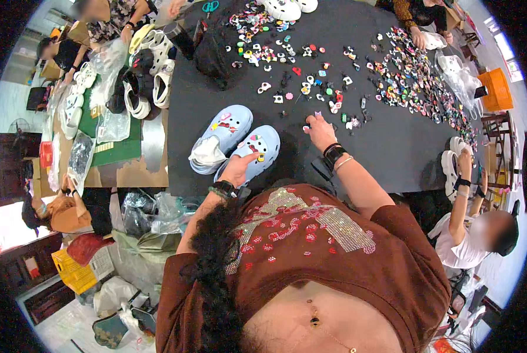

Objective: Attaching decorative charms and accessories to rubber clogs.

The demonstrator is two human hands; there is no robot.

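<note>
Two light blue foam clogs stand side by side on the black tabletop. The left clog (pixel 231 122) has several colourful charms on its toe and white stuffing in its opening. My left hand (pixel 235 170) grips the right clog (pixel 264 147) near its opening, thumb over the upper, beside a yellow charm. Out over the table, my right hand (pixel 321 130) has its fingers drawn together. A small pinkish bit shows at the fingertips; whether it is a charm or a nail is unclear. Loose shoe charms (pixel 336 105) lie just beyond that hand.
A big spread of charms (pixel 413 82) covers the table's right side. A black bag (pixel 213 57) and a dark tumbler (pixel 179 40) sit at the far left. White clogs (pixel 281 8) lie at the far edge. Co-workers sit around, one handling white clogs (pixel 450 167) at right.
</note>
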